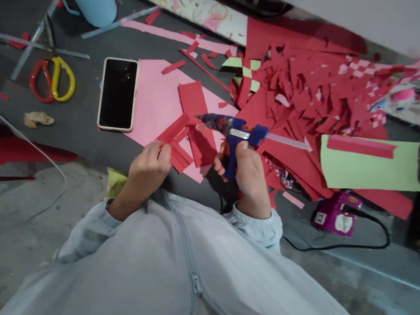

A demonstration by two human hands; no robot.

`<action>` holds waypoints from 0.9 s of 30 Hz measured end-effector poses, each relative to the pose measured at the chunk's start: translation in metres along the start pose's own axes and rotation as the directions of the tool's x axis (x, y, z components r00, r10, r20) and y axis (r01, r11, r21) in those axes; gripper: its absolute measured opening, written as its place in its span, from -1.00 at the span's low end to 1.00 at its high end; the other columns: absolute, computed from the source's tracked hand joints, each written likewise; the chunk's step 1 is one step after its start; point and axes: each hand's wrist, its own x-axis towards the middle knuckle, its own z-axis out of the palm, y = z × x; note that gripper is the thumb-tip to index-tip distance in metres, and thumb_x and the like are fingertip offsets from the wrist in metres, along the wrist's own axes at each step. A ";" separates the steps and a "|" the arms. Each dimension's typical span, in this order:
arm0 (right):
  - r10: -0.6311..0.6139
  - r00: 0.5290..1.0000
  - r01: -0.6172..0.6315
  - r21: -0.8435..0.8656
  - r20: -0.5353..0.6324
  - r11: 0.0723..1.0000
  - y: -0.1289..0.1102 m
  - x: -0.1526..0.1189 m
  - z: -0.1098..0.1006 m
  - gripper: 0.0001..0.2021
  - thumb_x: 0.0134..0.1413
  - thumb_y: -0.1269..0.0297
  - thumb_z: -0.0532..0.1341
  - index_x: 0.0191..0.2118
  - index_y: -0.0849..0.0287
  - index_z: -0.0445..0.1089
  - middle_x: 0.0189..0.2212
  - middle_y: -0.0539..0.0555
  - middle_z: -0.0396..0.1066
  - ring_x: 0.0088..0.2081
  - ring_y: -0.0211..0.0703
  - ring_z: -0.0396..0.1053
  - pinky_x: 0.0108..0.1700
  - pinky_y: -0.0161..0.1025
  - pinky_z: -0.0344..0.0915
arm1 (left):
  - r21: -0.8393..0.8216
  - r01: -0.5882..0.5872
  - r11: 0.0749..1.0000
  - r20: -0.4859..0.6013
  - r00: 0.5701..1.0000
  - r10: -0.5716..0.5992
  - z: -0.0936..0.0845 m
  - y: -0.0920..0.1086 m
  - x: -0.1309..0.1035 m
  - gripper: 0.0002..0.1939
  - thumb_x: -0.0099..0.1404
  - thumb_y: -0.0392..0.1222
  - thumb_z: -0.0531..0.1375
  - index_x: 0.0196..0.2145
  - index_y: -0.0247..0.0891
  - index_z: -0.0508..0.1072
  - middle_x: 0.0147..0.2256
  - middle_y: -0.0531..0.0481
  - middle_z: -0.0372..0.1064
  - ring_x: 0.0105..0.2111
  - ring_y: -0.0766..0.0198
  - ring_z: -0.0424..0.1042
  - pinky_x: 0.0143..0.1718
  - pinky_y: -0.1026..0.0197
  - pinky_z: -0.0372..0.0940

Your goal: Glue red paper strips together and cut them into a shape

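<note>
My right hand (250, 171) is wrapped round the grip of a blue hot glue gun (239, 135), and a clear glue stick (289, 140) juts from its back end. Its nozzle points left, just over a red paper strip (203, 143) on pink paper (153, 91). Lower left of the nozzle, my left hand (150, 165) pinches a folded red paper piece (174, 133) with several slit strips. The fingers cover part of that piece. Whether the nozzle touches the paper, I cannot tell.
A phone (118, 94) lies left of the pink paper, with red-and-yellow scissors (52, 80) beyond it. Cut red strips (299, 86) heap up at the right, near green paper (373, 172). A purple power socket (338, 215) with a black cord sits lower right. A blue mug (97, 8) stands at the back.
</note>
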 end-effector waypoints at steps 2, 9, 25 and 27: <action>-0.024 0.994 0.026 0.019 -0.103 0.999 0.001 0.001 -0.003 -0.43 0.20 -0.36 -0.05 -0.33 0.09 0.32 -0.61 0.01 0.39 -0.61 -0.20 0.35 -0.65 -0.28 0.19 | -0.008 0.014 1.000 0.004 1.000 -0.014 0.001 0.000 0.000 -0.72 0.41 -0.30 -0.02 -0.09 -0.36 0.45 -0.12 -0.26 0.52 -0.20 0.06 0.52 -0.33 0.12 0.37; -0.035 0.980 0.055 0.095 -0.196 0.994 0.004 0.003 -0.002 -0.44 0.15 -0.37 0.01 -0.29 0.09 0.31 -0.62 0.01 0.38 -0.55 -0.14 0.44 -0.65 -0.27 0.23 | 0.012 0.006 1.000 -0.020 1.000 -0.006 0.006 0.000 0.001 -0.59 0.41 -0.33 -0.02 0.14 -0.37 0.40 -0.14 -0.24 0.52 -0.23 0.12 0.53 -0.36 0.15 0.36; -0.018 0.994 0.029 0.100 -0.105 0.995 0.009 0.000 0.000 -0.48 0.19 -0.33 0.01 -0.27 0.07 0.31 -0.54 0.03 0.43 -0.55 -0.18 0.40 -0.65 -0.26 0.12 | 0.081 -0.026 0.996 0.028 0.999 0.024 0.006 0.004 0.010 -0.59 0.45 -0.25 -0.06 0.10 -0.42 0.45 -0.24 -0.25 0.49 -0.31 0.09 0.47 -0.41 0.11 0.30; -0.018 0.993 0.025 0.065 -0.117 0.998 0.009 -0.001 0.001 -0.47 0.21 -0.33 -0.02 -0.27 0.07 0.31 -0.55 0.02 0.42 -0.57 -0.19 0.37 -0.65 -0.25 0.13 | 0.056 -0.023 0.998 0.041 0.999 0.020 0.005 0.004 0.010 -0.58 0.44 -0.25 -0.06 0.11 -0.41 0.43 -0.24 -0.26 0.48 -0.28 0.08 0.48 -0.36 0.09 0.34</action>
